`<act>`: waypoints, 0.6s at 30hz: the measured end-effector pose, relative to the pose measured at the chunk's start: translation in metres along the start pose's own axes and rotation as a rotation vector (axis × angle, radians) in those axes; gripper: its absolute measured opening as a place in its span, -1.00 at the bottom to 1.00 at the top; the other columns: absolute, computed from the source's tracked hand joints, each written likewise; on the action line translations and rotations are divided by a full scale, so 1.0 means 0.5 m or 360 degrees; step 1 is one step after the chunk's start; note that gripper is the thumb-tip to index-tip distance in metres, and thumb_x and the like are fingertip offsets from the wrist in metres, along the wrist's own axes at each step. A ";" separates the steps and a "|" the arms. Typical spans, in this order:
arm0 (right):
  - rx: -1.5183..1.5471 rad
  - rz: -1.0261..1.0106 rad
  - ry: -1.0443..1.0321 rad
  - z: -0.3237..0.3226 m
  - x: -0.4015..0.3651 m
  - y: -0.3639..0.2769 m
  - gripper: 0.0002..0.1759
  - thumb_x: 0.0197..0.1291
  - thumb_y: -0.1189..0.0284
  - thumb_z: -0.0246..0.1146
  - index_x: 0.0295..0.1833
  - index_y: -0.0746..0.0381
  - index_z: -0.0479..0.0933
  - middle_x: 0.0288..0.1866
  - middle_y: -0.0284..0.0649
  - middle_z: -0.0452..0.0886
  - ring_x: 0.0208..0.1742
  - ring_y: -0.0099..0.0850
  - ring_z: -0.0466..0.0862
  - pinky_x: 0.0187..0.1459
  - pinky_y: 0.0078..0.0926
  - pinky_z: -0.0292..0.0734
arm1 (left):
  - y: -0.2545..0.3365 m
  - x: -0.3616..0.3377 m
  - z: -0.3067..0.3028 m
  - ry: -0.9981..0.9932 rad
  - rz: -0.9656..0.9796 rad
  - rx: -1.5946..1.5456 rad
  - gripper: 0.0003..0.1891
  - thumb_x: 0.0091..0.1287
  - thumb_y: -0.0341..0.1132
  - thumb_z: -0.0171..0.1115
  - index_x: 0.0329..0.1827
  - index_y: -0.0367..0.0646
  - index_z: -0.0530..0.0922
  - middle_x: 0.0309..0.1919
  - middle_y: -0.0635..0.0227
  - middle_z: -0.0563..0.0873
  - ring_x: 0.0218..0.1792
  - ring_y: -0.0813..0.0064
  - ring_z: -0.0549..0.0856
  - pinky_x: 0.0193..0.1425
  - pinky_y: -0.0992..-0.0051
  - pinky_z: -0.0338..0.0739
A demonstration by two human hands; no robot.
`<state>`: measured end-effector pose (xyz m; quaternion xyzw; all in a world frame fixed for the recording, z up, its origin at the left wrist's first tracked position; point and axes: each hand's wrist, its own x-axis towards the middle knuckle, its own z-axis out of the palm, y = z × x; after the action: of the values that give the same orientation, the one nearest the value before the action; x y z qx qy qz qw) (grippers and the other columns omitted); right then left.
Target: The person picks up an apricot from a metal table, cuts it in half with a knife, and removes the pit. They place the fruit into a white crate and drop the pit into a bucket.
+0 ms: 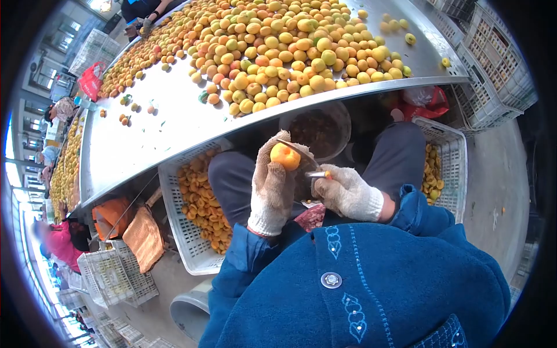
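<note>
My left hand point(271, 188), in a soiled white knit glove, holds an orange apricot point(285, 156) between thumb and fingers above my lap. In my gloved right hand point(350, 193) is a small knife point(316, 174), its curved blade reaching up and left to the top of the apricot. Below the metal table's edge, a round tub point(342, 130) with dark contents stands beyond my hands. Halved apricots point(203, 203) fill a white crate point(177, 232) left of my legs. Another white crate point(458, 174) on the right holds more cut fruit point(432, 174).
The metal table point(156, 139) bears a large heap of whole apricots point(290, 52). Stacked crates point(493, 64) stand at right. Orange bags point(110, 217) and a grey bucket point(191, 310) are at lower left. A person's gloved hand point(145, 26) is across the table.
</note>
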<state>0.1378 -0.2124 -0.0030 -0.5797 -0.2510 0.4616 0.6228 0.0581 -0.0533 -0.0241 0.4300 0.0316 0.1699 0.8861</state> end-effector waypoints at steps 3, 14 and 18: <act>-0.0350 -0.0100 0.0027 0.003 0.000 -0.001 -0.73 0.42 0.27 0.15 -0.07 0.29 0.51 -0.36 -0.12 0.60 -0.33 -0.38 0.60 -0.25 -0.37 0.49 | 0.002 0.000 -0.004 -0.0010 0.0028 0.0044 -0.30 0.38 0.08 0.21 0.41 -0.19 0.25 0.08 0.12 0.60 0.11 0.32 0.62 0.23 0.32 0.54; -0.0575 -0.0255 0.0091 0.014 0.028 0.047 -0.72 0.41 0.25 0.14 -0.08 0.29 0.47 -0.32 0.05 0.63 -0.26 -0.09 0.67 -0.23 -0.27 0.51 | 0.009 -0.006 0.022 0.0100 0.0041 0.0024 -0.34 0.43 0.07 0.15 0.41 -0.18 0.25 0.12 0.09 0.60 0.18 0.25 0.59 0.30 0.26 0.46; -0.0539 -0.0254 0.0109 0.019 0.034 0.054 -0.71 0.39 0.24 0.17 -0.07 0.28 0.46 -0.27 0.08 0.63 -0.20 -0.04 0.68 -0.19 -0.24 0.53 | 0.009 -0.012 0.032 0.0129 -0.0059 -0.0102 -0.37 0.46 0.06 0.10 0.42 -0.18 0.25 0.19 0.07 0.57 0.25 0.19 0.55 0.36 0.22 0.41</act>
<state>0.1296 -0.1956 -0.0308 -0.6699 -0.3489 0.3417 0.5592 0.0548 -0.0648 -0.0112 0.3935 0.0699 0.1715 0.9005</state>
